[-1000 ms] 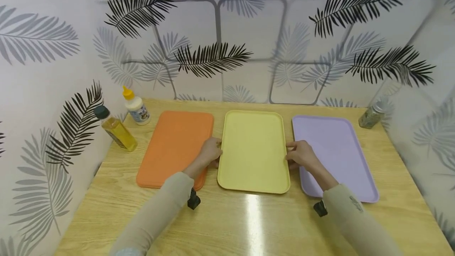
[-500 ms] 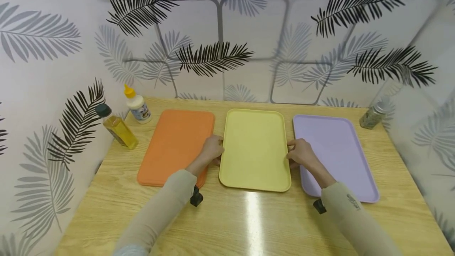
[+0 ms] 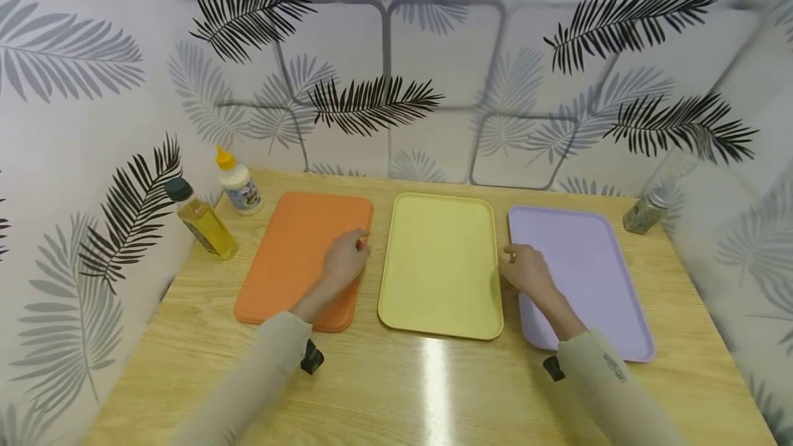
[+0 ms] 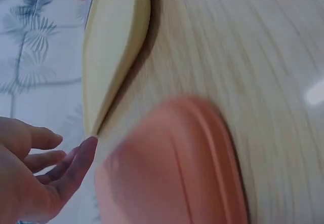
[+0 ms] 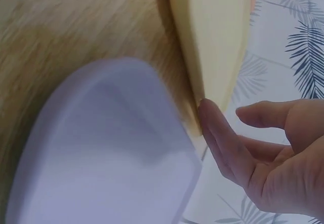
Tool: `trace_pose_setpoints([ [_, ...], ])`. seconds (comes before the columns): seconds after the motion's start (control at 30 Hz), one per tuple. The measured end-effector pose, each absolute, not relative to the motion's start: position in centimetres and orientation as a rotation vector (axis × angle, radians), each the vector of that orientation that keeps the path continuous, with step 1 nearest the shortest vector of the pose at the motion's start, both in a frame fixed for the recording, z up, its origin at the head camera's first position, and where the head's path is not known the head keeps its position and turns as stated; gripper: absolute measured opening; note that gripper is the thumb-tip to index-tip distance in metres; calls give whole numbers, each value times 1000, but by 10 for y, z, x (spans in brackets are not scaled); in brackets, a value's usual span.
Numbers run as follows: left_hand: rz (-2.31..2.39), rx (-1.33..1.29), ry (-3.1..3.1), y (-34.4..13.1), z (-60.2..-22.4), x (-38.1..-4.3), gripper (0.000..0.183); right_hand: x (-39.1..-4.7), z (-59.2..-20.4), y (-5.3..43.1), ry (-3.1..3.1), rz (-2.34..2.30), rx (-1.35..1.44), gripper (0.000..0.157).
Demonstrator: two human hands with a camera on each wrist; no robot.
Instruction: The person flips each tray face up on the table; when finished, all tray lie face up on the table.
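Observation:
A yellow tray [image 3: 441, 267] lies flat on the table between an orange tray [image 3: 294, 246] on the left and a purple tray [image 3: 579, 274] on the right. My left hand [image 3: 344, 261] hovers over the right edge of the orange tray, fingers loosely bent and holding nothing. In the left wrist view, the thumb and fingers [image 4: 76, 168] stand apart. My right hand [image 3: 528, 271] is beside the yellow tray's right edge, above the purple tray's left side. Its loosely bent fingertips come close to the yellow edge in the right wrist view; contact is unclear.
At the back left stand a white glue bottle [image 3: 240, 188] with a yellow cap and a bottle of yellow liquid [image 3: 210, 229]. A small glass jar [image 3: 646, 210] is at the back right. Patterned walls border the wooden table [image 3: 372, 391].
My left hand has come off the yellow tray's left edge and moved left over the orange tray. My right hand has loosened at the yellow tray's right edge. The trays stay in place.

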State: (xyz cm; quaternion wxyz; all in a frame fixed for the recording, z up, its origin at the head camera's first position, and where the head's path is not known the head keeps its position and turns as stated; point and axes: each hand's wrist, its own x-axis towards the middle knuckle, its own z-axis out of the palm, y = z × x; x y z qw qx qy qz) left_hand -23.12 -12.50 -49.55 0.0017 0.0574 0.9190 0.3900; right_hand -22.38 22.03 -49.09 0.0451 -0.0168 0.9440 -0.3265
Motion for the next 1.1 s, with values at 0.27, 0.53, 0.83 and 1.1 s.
trace_pose_setpoints([
  [0.27, 1073, 179, 3026, -208, -486, -236, 35, -220, -478, 207, 2902, -1087, -70, 45],
  [0.53, 755, 161, 3110, -257, -486, -242, 40, -226, -472, 163, 2933, -1063, -248, 45],
  [0.83, 632, 178, 3086, -269, -489, -241, 40, -236, -464, 100, 2820, -1135, -270, 49],
  [1.1, 567, 170, 3002, -267, -488, -244, 44, -235, -462, 50, 2713, -1160, -363, 51],
])
